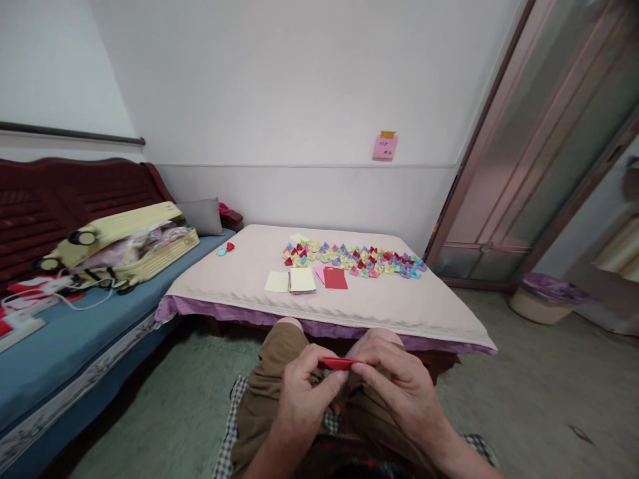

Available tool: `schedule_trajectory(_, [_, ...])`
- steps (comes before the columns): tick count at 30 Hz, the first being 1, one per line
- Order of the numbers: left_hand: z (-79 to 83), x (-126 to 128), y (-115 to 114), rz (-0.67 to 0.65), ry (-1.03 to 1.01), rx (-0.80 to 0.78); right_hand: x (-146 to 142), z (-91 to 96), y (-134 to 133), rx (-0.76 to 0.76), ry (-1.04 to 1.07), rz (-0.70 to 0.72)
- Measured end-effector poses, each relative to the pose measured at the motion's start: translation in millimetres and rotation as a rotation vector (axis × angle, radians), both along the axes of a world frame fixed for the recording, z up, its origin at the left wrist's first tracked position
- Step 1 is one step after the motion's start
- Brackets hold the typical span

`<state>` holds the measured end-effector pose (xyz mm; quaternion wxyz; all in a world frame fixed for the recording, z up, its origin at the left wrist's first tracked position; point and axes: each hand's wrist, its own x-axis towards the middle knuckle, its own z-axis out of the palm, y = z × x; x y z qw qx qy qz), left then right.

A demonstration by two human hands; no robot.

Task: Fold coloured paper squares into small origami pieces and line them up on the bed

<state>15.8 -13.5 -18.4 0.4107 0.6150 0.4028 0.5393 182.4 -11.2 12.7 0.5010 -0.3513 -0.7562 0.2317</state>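
Note:
A small folded piece of red paper (338, 363) is held level above my lap. My left hand (307, 392) pinches its left end between thumb and fingers. At the right end, my right hand (399, 379) grips it the same way. Beyond my knees, on the cloth-covered table, lie a stack of pale yellow paper squares (302, 280), a single yellow sheet (276, 281) beside it and a red paper square (335, 278) partly over a pink one. Behind them spreads a wide cluster of small folded paper pieces (349, 258) in several colours.
The table's pale cover (229, 286) has a purple lower edge. Two small folded bits (226, 249) lie at its left. An open yellow suitcase (130, 246) rests on the blue bed-like seat (84, 339). A pink note (385, 147) hangs on the wall; a lined bin (544, 299) stands right.

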Motion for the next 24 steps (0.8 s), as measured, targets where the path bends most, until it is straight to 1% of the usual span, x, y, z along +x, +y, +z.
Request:
schedule_trajectory(2, [1.4, 0.7, 0.8, -0.032, 0.002, -0.026, 1.5, -0.7, 0.8, -0.020, 0.007, -0.001])
schedule_trajectory(5, [1.1, 2.1, 1.0, -0.076, -0.057, -0.078, 2.0, 0.1, 1.9, -0.067, -0.001, -0.006])
schedule_trajectory(8, [-0.4, 3.3, 0.5, -0.129, -0.083, -0.100, -0.3, 1.6, 2.3, -0.082, -0.017, -0.011])
schedule_trajectory(10, [-1.3, 4.2, 0.0, -0.143, -0.081, -0.111, -2.2, 2.3, 2.7, -0.119, -0.018, -0.016])
schedule_trajectory(15, [-2.6, 6.7, -0.7, -0.115, -0.073, -0.154, -2.3, 3.3, 4.8, -0.331, 0.029, -0.002])
schedule_trajectory(20, [0.2, 6.9, 0.8, -0.092, -0.119, -0.163, -2.8, 3.9, 4.4, -0.430, 0.081, 0.105])
schedule_trajectory(24, [3.1, 2.5, 2.3, -0.002, -0.085, -0.127, -6.9, 0.8, 2.9, -0.500, 0.095, 0.175])
